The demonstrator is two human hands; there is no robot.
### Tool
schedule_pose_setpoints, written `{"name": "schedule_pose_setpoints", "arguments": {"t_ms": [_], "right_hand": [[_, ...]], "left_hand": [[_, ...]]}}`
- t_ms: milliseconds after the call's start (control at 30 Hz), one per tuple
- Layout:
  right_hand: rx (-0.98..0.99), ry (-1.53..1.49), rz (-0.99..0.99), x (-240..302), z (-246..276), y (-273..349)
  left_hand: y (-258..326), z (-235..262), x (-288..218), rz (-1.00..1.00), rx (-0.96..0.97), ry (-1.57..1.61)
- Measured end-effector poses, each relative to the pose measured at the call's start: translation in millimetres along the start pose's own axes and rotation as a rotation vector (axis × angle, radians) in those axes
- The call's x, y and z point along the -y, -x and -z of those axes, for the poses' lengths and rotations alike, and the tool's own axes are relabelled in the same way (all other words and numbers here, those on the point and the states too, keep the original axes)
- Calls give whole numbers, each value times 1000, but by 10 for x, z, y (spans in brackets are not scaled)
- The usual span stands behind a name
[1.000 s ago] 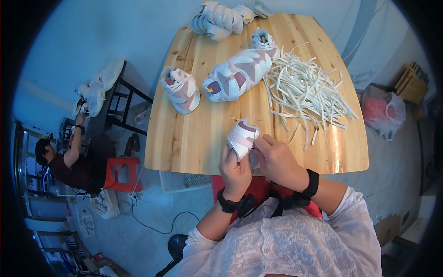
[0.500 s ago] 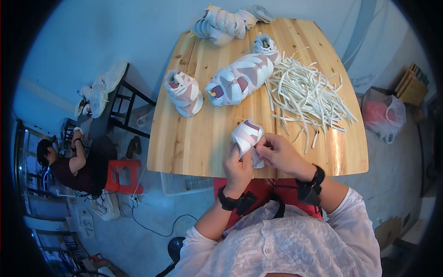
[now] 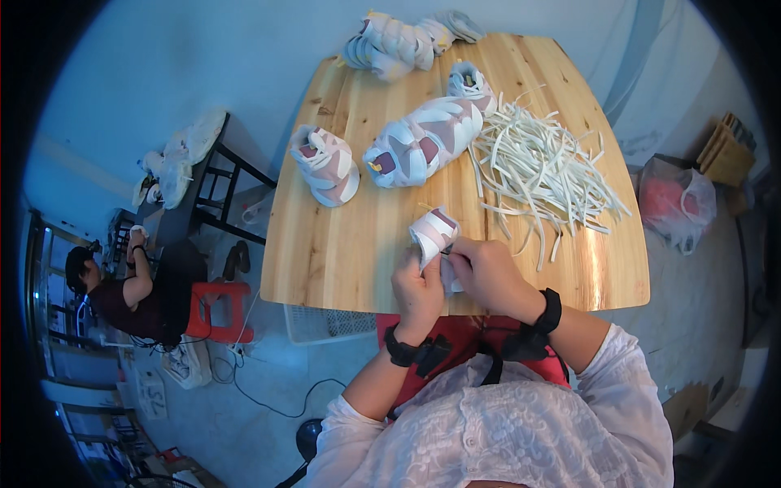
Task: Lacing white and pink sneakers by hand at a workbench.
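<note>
Near the table's front edge, my left hand [image 3: 419, 293] grips a white and mauve shoe upper [image 3: 434, 232], thumb pressed along its side. My right hand [image 3: 490, 272] is closed in a pinch against the upper's right side. A small dark spot shows at those fingertips, too small to name. Both hands hide the lower part of the upper. Farther up the table, a laced shoe upper [image 3: 325, 165] stands at the left. A nested row of uppers [image 3: 427, 140] lies in the middle, with another laced upper [image 3: 470, 85] at its far end.
A loose heap of white flat laces [image 3: 549, 167] covers the table's right part. More stacked uppers [image 3: 390, 45] lie at the far edge of the wooden table [image 3: 358, 268]. A crate [image 3: 325, 324] is beneath. A person [image 3: 130, 297] sits left beside a red stool [image 3: 220, 311].
My right hand has turned and closed in tighter against the upper, covering more of its side. The upper has tilted slightly in my left hand, which stays nearly in place.
</note>
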State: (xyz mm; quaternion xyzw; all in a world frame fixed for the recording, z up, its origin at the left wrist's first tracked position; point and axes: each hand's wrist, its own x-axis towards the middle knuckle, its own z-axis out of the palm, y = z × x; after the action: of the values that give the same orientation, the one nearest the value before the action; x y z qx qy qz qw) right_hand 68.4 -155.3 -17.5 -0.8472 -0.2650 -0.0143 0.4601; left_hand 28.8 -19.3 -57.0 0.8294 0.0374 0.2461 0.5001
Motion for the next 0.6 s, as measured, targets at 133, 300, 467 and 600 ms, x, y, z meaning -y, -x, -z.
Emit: {"name": "schedule_pose_setpoints", "arguments": {"t_ms": [133,300,467,600], "right_hand": [[118,-335,-210,-206,-66,-27],[-18,309,262,-46,-103,122],[7,183,206,-95,7,75],[137,371,200,8,189,41]], "left_hand": [[13,-24,-87,-104,-36,-62],[39,-8,-76,-95,-23,-100],[-3,131,-39,-49,59,-18],[-15,144,-22,174,115,242]]}}
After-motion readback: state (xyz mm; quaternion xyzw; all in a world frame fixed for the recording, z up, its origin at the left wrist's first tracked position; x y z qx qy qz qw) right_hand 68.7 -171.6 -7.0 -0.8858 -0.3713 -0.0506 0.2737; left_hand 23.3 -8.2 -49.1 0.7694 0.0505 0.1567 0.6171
